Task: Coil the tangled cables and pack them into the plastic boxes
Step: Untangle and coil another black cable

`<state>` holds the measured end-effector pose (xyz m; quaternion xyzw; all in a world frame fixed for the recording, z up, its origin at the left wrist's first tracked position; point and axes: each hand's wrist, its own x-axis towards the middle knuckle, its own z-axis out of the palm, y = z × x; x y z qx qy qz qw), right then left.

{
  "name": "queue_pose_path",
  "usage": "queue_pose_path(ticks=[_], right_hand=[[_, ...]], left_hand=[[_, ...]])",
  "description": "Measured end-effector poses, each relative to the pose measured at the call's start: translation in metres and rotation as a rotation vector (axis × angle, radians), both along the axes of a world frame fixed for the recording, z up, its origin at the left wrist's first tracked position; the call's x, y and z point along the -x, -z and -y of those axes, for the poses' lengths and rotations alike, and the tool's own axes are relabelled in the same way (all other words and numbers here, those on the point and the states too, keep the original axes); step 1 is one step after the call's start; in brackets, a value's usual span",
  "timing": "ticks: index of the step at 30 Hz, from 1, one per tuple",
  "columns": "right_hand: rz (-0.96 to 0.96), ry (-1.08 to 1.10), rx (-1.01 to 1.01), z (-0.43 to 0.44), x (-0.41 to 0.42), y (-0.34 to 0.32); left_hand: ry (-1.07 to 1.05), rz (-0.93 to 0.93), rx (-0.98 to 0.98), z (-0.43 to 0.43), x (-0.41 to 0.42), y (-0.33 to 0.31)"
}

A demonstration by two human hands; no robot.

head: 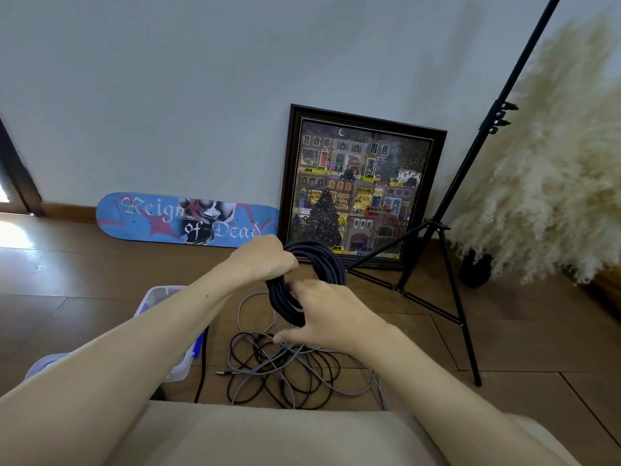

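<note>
Black coil [327,260] | left hand [265,258] fingers [289,262] clamped round top | right hand [324,314] fingers clamped round bottom | tangle [285,371] beneath

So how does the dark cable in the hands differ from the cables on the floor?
The dark cable is wound into a neat coil; the floor cables sprawl in a tangle. The dark cable is held up by the left hand and right hand; the floor cables lie on the wooden floor. Shared: neither is in the plastic box.
</note>
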<state>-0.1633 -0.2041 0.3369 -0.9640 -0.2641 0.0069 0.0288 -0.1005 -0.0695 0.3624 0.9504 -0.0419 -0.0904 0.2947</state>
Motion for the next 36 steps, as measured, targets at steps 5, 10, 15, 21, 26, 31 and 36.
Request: queue_pose_path(ticks=[5, 10, 15, 21, 26, 31, 36], right_hand=[[-0.053, 0.052, -0.031, -0.009, -0.002, 0.013], [-0.099, 0.081, -0.038, -0.007, -0.002, 0.006], [0.080, 0.051, 0.005, -0.011, 0.002, 0.006], [0.043, -0.015, -0.132, -0.012, -0.001, -0.001], [0.026, 0.040, -0.196, -0.011, -0.005, 0.000], [-0.002, 0.414, -0.366, -0.004, -0.013, -0.001], [-0.499, 0.712, -1.485, 0.013, -0.024, -0.011]], left_hand=[[0.043, -0.007, -0.053, 0.010, 0.004, 0.005], [0.041, -0.123, 0.033, 0.011, 0.007, -0.001], [0.081, -0.258, 0.107, 0.000, 0.003, -0.007], [0.240, -0.393, 0.269, -0.034, 0.002, -0.024], [0.193, -0.308, 0.438, -0.039, -0.005, -0.023], [0.143, -0.240, 0.630, -0.029, -0.004, -0.018], [0.141, -0.209, 0.672, 0.005, 0.007, -0.007]])
